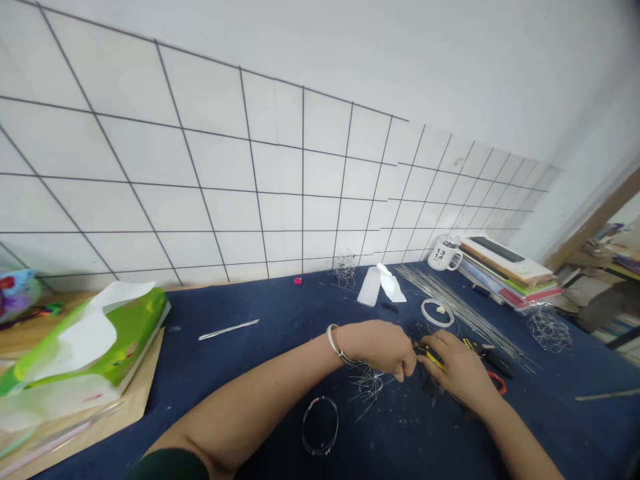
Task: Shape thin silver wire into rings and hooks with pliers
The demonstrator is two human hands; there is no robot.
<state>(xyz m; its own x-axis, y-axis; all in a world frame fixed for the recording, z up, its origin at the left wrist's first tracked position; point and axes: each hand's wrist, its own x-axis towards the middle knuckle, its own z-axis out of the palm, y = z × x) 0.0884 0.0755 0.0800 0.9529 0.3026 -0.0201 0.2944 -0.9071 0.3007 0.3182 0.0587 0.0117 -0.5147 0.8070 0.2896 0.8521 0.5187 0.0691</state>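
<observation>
My left hand (383,345), a bangle on its wrist, is closed in a fist over the middle of the blue table; whatever lies inside its fingers is hidden. Close beside it, my right hand (463,372) curls its fingers round a yellow-and-black tool that looks like pliers (434,360), the tool's end towards the left fist. Below the left wrist lies a tangle of cut thin wires (369,385). Nearer to me is a loose wire ring (321,425). Right of the right hand are another black-and-yellow tool (477,347) and a red-handled one (497,382).
Long straight wires (460,310) lie behind a white coil (437,312). A mug (445,255) and a stack of books (510,267) stand at the back right, a wire ball (549,328) in front. At left sits a green tissue pack (143,333). A gridded wall borders the back.
</observation>
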